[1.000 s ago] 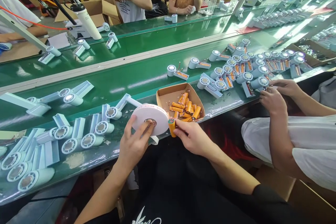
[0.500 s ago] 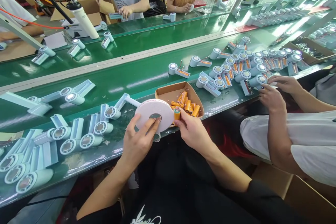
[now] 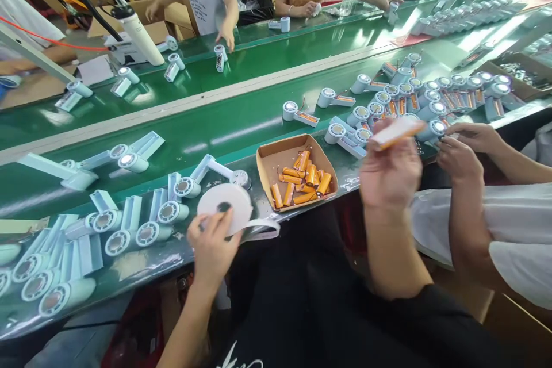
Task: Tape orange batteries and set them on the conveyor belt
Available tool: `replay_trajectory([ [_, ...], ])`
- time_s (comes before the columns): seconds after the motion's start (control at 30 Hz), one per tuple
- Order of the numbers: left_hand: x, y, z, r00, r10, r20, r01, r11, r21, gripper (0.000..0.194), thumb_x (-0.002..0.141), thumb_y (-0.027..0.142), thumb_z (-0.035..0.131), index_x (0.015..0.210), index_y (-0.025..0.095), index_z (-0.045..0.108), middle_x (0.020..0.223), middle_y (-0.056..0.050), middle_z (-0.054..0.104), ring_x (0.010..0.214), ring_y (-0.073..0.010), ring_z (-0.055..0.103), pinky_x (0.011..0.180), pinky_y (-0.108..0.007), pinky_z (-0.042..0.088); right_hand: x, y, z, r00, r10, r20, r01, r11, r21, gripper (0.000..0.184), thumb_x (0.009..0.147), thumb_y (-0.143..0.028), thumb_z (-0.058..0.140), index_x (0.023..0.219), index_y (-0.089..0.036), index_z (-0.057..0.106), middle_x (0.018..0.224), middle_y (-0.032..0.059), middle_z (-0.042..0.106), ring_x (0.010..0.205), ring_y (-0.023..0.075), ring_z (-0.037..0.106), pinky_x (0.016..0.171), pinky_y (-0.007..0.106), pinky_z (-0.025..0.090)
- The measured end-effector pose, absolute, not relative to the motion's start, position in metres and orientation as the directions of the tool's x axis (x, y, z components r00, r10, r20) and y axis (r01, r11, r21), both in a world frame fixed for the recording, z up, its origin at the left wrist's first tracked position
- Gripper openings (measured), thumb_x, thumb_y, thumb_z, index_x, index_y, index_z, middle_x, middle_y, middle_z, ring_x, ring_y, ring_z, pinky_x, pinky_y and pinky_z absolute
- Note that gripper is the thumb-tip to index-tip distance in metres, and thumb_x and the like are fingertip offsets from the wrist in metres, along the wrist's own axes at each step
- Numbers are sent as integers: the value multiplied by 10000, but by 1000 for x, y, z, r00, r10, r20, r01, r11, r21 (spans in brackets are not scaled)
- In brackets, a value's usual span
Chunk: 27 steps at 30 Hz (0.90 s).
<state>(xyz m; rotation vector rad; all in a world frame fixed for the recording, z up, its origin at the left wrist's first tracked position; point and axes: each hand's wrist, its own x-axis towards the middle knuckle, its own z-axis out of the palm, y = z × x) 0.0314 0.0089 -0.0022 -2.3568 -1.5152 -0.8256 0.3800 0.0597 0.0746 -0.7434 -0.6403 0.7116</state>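
Observation:
My left hand [image 3: 214,241] grips a roll of white tape [image 3: 239,200] at the bench's near edge, its fingertips at the core hole. A loose tape end [image 3: 265,230] curls off the roll to the right. Raised at the right, my right hand [image 3: 388,178] is blurred by motion and closed on an orange battery [image 3: 390,141]. A white strip [image 3: 399,129] lies along that battery's upper side. Between my hands, a shallow cardboard box [image 3: 267,156] holds several orange batteries [image 3: 311,175] with thin wires.
Pale blue housings [image 3: 149,231] with round heads crowd the bench at left. More housings [image 3: 360,115] with orange batteries inside lie at right, beside a co-worker's hands [image 3: 459,155]. A green conveyor belt [image 3: 207,121] runs across. People work on its far side near a white nozzle [image 3: 140,37].
My right hand has lifted the battery away from the tape roll, up and to the right. My left hand has moved the roll left and lower. Across the belt, a person has set down a housing.

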Motion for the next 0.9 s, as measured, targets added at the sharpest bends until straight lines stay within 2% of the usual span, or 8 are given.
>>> replay_trajectory([
  [0.07, -6, 4, -17, 307, 773, 555, 903, -421, 88, 515, 950, 390, 721, 1428, 212, 647, 1123, -150, 741, 1148, -385, 557, 1032, -549, 455, 415, 51, 73, 665, 699, 263, -277, 558, -783, 305, 910, -383, 830, 1198, -313, 756, 1295, 8, 766, 1194, 178, 744, 979, 275, 623],
  [0.17, -11, 20, -21, 249, 779, 576, 894, -414, 173, 571, 953, 371, 721, 1485, 212, 592, 1225, -166, 709, 1265, -403, 547, 1104, -567, 435, 435, 26, 47, 652, 745, 137, -314, 430, -847, 427, 837, -360, 895, 1232, -333, 734, 1222, 15, 794, 1112, 200, 781, 963, 332, 648],
  [0.27, 72, 70, 2, 413, 747, 521, 742, -607, 283, 386, 990, 306, 670, 1374, 267, 671, 1166, -92, 747, 1239, -326, 600, 1112, -505, 471, 431, 9, 17, 642, 766, 24, -366, 334, -868, 450, 847, -355, 885, 1253, -380, 693, 1206, 5, 805, 1097, 199, 792, 977, 365, 645],
  [0.37, 192, 141, 33, 670, 696, 260, 616, -716, 329, 251, 1038, 334, 611, 1236, 253, 743, 1242, -83, 737, 1207, -280, 641, 1108, -482, 506, 430, 3, 11, 658, 752, 52, -318, 340, -885, 427, 902, -382, 831, 1285, -414, 647, 1223, 5, 802, 1123, 212, 788, 975, 396, 645],
  [0.4, 229, 164, 40, 715, 682, 154, 617, -719, 318, 272, 1040, 371, 620, 1245, 231, 731, 1295, -99, 713, 1204, -279, 644, 1088, -487, 530, 432, 1, 14, 661, 747, 74, -291, 346, -892, 428, 918, -388, 814, 1303, -420, 631, 1230, 10, 800, 1131, 223, 787, 969, 415, 649],
  [0.57, 333, 237, 41, 803, 589, 95, 543, -787, 291, 392, 1022, 436, 673, 1339, 206, 652, 1405, -113, 635, 1182, -261, 662, 999, -477, 603, 449, -14, 35, 737, 665, 121, -232, 416, -879, 416, 915, -366, 821, 1285, -415, 637, 1212, 10, 807, 1159, 225, 781, 964, 393, 651],
  [0.77, 333, 277, 28, 888, 460, 9, 447, -866, 225, 317, 1019, 365, 677, 1302, 221, 671, 1425, -115, 619, 1246, -267, 627, 1025, -473, 584, 459, -25, 24, 723, 682, 113, -178, 340, -923, 444, 897, -455, 829, 1285, -383, 625, 1113, 35, 833, 1165, 288, 778, 1060, 535, 597],
  [0.9, 259, 323, 38, 835, 548, -39, 549, -827, 121, 230, 982, 173, 607, 1106, 277, 770, 1486, -79, 589, 1410, -315, 488, 964, -392, 575, 462, 8, 23, 610, 790, 58, -234, 250, -939, 580, 813, -451, 907, 1306, -321, 632, 1061, 79, 847, 1146, 322, 784, 1003, 520, 616],
])
